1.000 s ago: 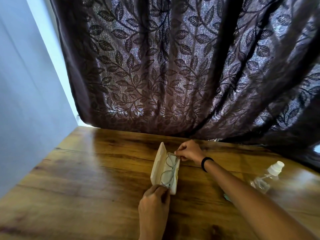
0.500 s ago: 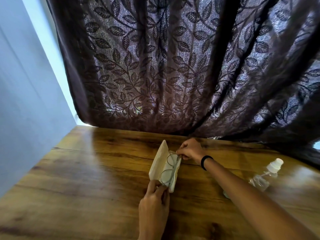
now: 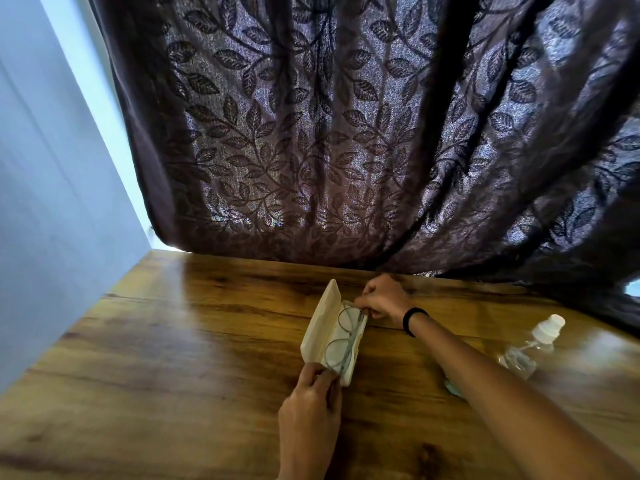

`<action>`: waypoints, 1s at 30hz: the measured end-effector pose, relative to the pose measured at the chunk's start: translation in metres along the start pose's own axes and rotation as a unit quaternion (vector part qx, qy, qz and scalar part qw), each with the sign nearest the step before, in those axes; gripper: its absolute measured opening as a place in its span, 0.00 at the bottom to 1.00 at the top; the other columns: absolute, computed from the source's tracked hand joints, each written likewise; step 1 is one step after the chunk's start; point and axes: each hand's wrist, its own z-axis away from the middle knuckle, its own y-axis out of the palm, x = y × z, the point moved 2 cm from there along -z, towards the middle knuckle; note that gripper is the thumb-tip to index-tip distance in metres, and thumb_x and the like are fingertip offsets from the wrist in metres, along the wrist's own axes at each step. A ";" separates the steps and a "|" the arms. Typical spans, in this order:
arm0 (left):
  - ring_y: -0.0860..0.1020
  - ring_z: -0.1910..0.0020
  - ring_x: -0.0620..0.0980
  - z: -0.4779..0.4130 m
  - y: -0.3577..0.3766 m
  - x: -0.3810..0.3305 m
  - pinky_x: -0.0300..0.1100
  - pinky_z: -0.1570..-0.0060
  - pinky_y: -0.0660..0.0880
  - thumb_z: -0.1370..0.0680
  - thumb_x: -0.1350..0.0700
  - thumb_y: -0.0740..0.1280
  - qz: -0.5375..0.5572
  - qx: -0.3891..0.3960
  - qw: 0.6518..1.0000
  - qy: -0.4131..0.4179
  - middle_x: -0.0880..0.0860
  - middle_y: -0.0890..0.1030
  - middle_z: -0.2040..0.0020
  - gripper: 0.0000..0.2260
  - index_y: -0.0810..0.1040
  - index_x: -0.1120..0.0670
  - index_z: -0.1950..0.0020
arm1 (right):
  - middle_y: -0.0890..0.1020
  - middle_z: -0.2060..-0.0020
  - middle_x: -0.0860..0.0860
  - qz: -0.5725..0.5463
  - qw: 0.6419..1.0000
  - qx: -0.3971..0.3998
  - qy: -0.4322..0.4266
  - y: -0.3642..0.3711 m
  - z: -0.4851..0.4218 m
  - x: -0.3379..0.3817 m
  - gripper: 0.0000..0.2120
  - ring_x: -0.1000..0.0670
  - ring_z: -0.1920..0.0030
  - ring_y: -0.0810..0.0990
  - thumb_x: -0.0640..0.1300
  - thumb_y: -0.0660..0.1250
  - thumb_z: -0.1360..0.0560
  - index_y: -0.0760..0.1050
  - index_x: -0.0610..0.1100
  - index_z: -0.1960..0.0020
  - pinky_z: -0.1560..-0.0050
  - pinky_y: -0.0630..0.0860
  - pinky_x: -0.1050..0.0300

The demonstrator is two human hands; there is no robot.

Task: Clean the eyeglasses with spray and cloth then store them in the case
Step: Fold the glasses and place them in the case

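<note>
2 hands bracket the open case (image 3: 334, 336) end to end on the table (image 3: 194, 341), and that line is what the closing move hangs on. The case's long axis runs from near the person toward the curtain (image 3: 346, 133), tilted a little to the right at the far end. The eyeglasses (image 3: 343, 336) lie folded inside the tray along the same axis, 1 round lens toward each end. The lid (image 3: 320, 320) stands open on the left of the tray, so its hinge runs along the left long edge and the lid must swing rightward over the lenses.

The left hand (image 3: 310, 415) sits at the near end, its grip pressed together with thumb and fingertips pinching the near corner of the case; whether it also touches the frame I cannot tell. The right hand (image 3: 382, 299) is at the far end, its grip closed in a pinch at the far end of the eyeglasses, where the frame meets the tray rim.

By my judgement the cleaning is done and the step in hand is seating the eyeglasses before shutting the lid. The left hand lies nearer the lid's free edge. The spray bottle (image 3: 530, 344) lies on its side well to the right, and a pale corner of the cloth (image 3: 452, 388) shows beside the right forearm.
</note>
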 end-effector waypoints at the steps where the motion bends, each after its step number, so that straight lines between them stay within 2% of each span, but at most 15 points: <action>1: 0.79 0.61 0.41 0.000 0.000 -0.001 0.35 0.64 0.78 0.27 0.54 0.69 -0.003 0.002 1.000 0.000 0.45 0.79 0.48 0.06 0.82 0.52 0.51 | 0.78 0.70 0.49 0.005 1.000 -0.001 0.000 0.000 0.000 0.000 0.13 0.53 0.68 0.77 0.40 0.72 0.31 0.72 0.44 0.71 0.70 0.75 0.62; 3: 0.78 0.60 0.40 0.000 0.000 -0.001 0.33 0.64 0.77 0.26 0.54 0.69 -0.005 0.003 1.000 0.000 0.45 0.78 0.47 0.06 0.81 0.50 0.51 | 0.77 0.71 0.49 0.020 1.000 -0.001 -0.001 0.000 0.001 0.000 0.14 0.53 0.69 0.76 0.41 0.72 0.31 0.71 0.45 0.72 0.70 0.74 0.62; 7: 0.77 0.57 0.39 -0.001 0.001 -0.002 0.32 0.60 0.76 0.24 0.51 0.66 -0.016 0.009 1.000 -0.006 0.43 0.76 0.45 0.07 0.80 0.49 0.47 | 0.78 0.72 0.49 0.040 0.999 0.007 -0.001 -0.001 0.003 0.000 0.14 0.51 0.66 0.79 0.44 0.73 0.31 0.71 0.45 0.72 0.62 0.77 0.57; 13: 0.78 0.56 0.40 -0.001 0.001 -0.002 0.33 0.59 0.76 0.25 0.50 0.66 -0.024 -0.003 0.999 -0.034 0.42 0.77 0.45 0.08 0.80 0.48 0.47 | 0.79 0.67 0.51 0.040 0.999 0.004 -0.014 0.000 0.002 0.003 0.12 0.55 0.68 0.76 0.43 0.72 0.30 0.72 0.46 0.69 0.68 0.74 0.62; 18: 0.78 0.57 0.40 -0.001 0.002 -0.001 0.32 0.61 0.73 0.25 0.50 0.67 -0.024 -0.011 0.999 -0.025 0.43 0.78 0.47 0.07 0.81 0.48 0.49 | 0.77 0.69 0.54 0.017 1.000 0.002 -0.015 0.001 0.003 0.000 0.12 0.56 0.67 0.75 0.42 0.72 0.30 0.72 0.47 0.70 0.72 0.72 0.63; 21: 0.78 0.60 0.40 -0.002 0.001 -0.002 0.31 0.63 0.72 0.26 0.51 0.68 -0.016 -0.014 1.000 -0.022 0.44 0.80 0.50 0.07 0.82 0.49 0.51 | 0.77 0.69 0.54 0.004 1.000 -0.005 -0.019 0.003 0.003 -0.002 0.12 0.56 0.67 0.75 0.41 0.71 0.30 0.72 0.47 0.69 0.71 0.72 0.63; 27: 0.79 0.64 0.42 -0.001 0.002 -0.003 0.36 0.67 0.76 0.29 0.54 0.72 0.000 -0.021 1.000 -0.011 0.46 0.82 0.55 0.04 0.84 0.52 0.56 | 0.78 0.68 0.51 -0.025 0.999 -0.011 -0.031 0.004 0.003 -0.005 0.11 0.52 0.64 0.78 0.42 0.70 0.29 0.73 0.47 0.68 0.68 0.74 0.61; 30: 0.79 0.63 0.42 -0.001 0.002 -0.003 0.36 0.66 0.77 0.29 0.54 0.72 0.005 -0.026 1.000 -0.005 0.45 0.82 0.55 0.05 0.84 0.52 0.55 | 0.79 0.67 0.51 -0.042 0.998 -0.008 -0.038 0.003 0.004 -0.005 0.10 0.51 0.62 0.78 0.42 0.70 0.28 0.73 0.47 0.67 0.67 0.74 0.61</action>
